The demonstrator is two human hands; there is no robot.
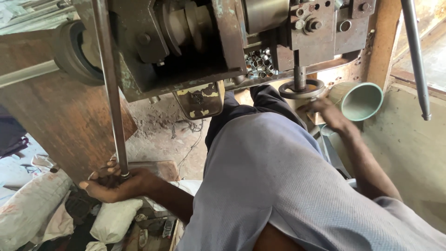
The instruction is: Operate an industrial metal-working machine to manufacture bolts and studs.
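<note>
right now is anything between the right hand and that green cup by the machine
Nothing visible does. The right hand is beside the green cup, just under the small handwheel; whether they touch cannot be told. The left hand grips the long lever rod.

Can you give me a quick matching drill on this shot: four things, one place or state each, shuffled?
Things:
1. left hand
2. right hand
3. pale green plastic funnel-shaped cup
4. small shiny metal cylinders

Places or states:
A. heaped in a recess of the rusty machine body
B. closed around the bottom of the long grey metal rod
C. lying on its side, mouth toward the camera, at the right
D. blurred, reaching under the round dark metal ring

Pairs: 1-B, 2-D, 3-C, 4-A
</note>
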